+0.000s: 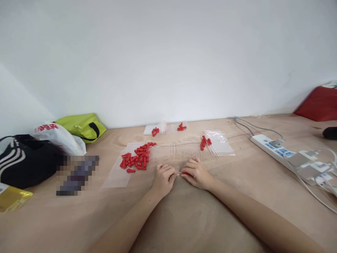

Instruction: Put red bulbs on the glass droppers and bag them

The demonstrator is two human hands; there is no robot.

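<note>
While L hand [164,178] pinches thin tube [179,173], axis approx. L–R, R hand [197,173] grips red bulb [185,173].

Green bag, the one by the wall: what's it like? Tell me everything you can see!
The green bag is bright yellow-green and looks like soft cloth. It has a zip on its side and a black strap near its right end. It lies a bit slumped on the table, close to the wall. A white bag seems to lean on it and hides part. I can't tell what's inside.
</note>
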